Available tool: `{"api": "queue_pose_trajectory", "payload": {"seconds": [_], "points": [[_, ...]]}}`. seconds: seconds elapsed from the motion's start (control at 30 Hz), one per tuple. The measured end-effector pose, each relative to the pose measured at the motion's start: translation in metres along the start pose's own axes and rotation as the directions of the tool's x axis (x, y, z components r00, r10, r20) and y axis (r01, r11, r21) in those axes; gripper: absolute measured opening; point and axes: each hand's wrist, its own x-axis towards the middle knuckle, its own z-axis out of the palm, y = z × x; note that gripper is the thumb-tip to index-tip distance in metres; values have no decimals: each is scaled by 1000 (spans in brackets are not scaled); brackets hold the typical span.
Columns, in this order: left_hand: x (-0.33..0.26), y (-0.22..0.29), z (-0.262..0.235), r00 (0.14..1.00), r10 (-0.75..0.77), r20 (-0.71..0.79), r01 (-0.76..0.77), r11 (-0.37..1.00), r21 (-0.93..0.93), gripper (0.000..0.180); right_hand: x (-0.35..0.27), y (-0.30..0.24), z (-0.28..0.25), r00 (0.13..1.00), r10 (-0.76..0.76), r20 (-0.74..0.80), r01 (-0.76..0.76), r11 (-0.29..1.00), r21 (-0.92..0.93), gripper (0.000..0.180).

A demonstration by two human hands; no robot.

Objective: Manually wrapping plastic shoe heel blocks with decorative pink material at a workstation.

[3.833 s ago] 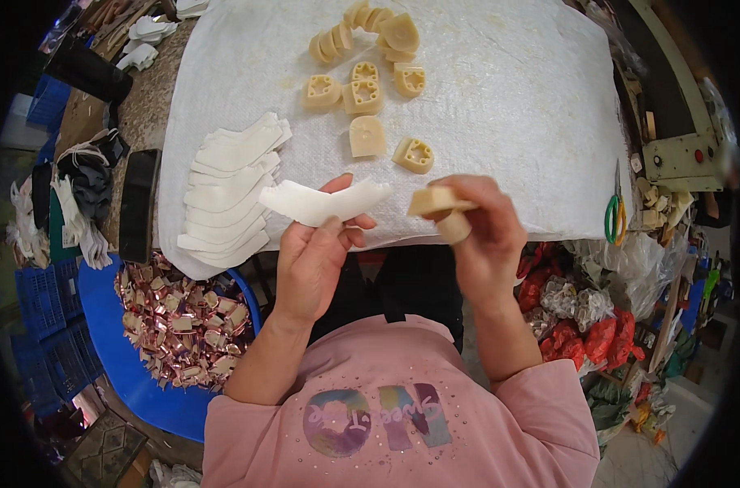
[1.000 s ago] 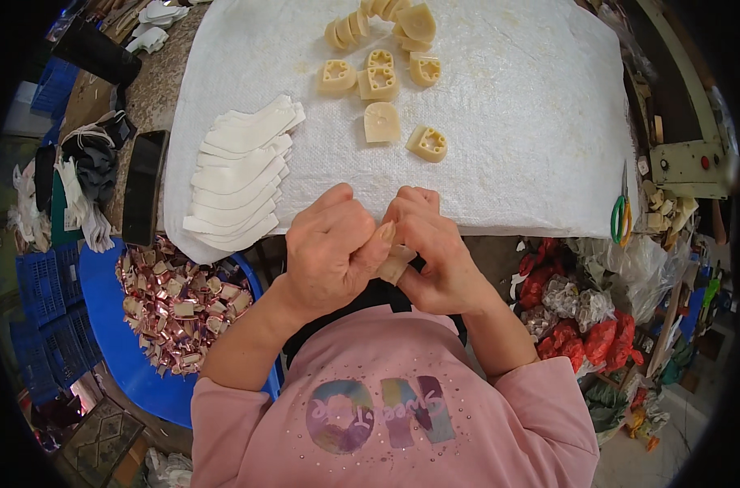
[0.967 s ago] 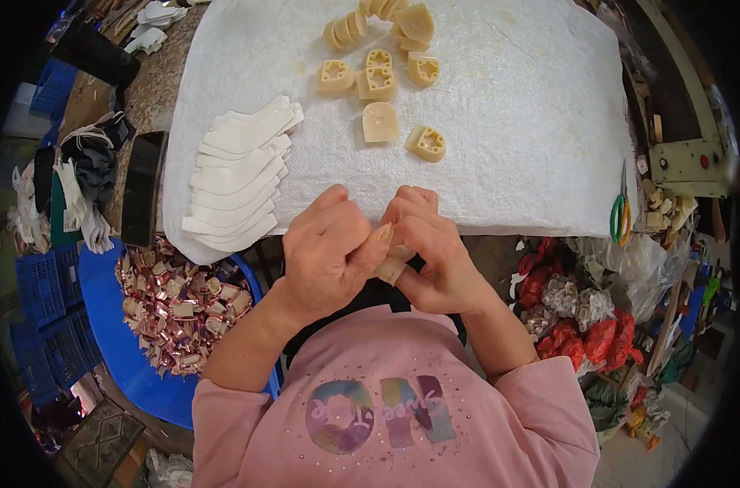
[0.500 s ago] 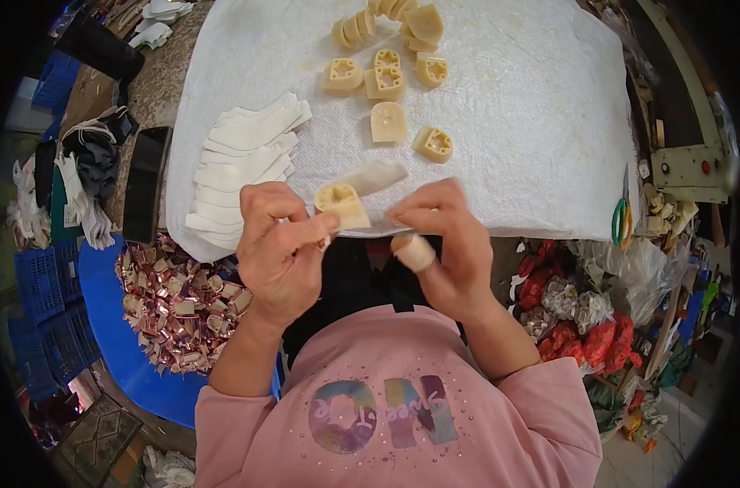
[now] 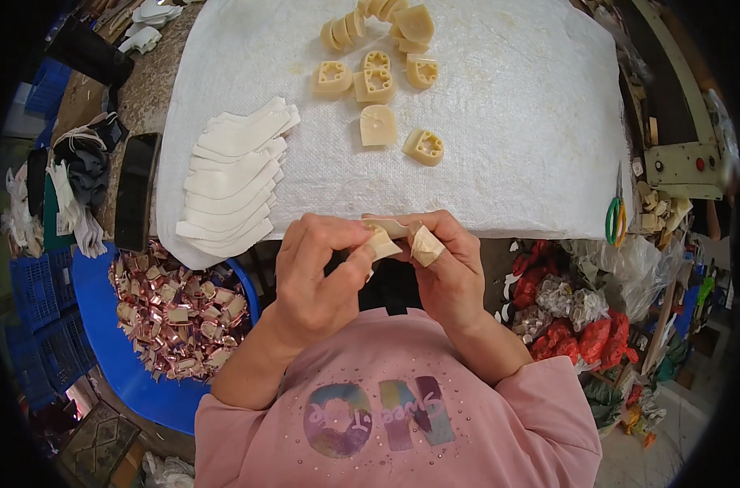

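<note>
Left grip (image 5: 317, 264) pinches a beige block (image 5: 379, 244), right grip (image 5: 451, 267) seemingly a white strip (image 5: 392, 227), apparently unfinished; bare blocks (image 5: 378, 126) and stacked strips (image 5: 231, 183) remain.

Ahead and to the right of the right hand (image 5: 451, 264), the surface (image 5: 520, 154) is bare as far as the scissors (image 5: 615, 218) (orange and green handles, near the edge). Ahead of the left hand (image 5: 321, 272), a narrower lane runs between strips (image 5: 227, 179) leftward and blocks (image 5: 378, 126) rightward; another block (image 5: 331, 77) closes its far end.
</note>
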Motion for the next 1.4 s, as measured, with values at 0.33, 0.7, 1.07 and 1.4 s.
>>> {"api": "queue_pose_trajectory", "payload": {"seconds": [0.33, 0.7, 1.07, 1.4], "points": [[9, 6, 2, 999, -12, 40, 3, 977, 212, 13, 14, -10, 11, 990, -91, 104, 136, 772, -621, 26], [-6, 0, 3, 969, -239, 62, 245, 889, -387, 22, 45, -21, -23, 898, 287, 333, -210, 945, -249, 40], [-8, -2, 2, 958, -255, 129, 279, 930, -237, 18, 47, -14, -20, 921, 317, 225, -200, 883, -425, 43], [-13, 3, 11, 811, -585, 22, 490, 658, -572, 10, 41, -4, -22, 878, -105, 466, 375, 756, -536, 29]]}}
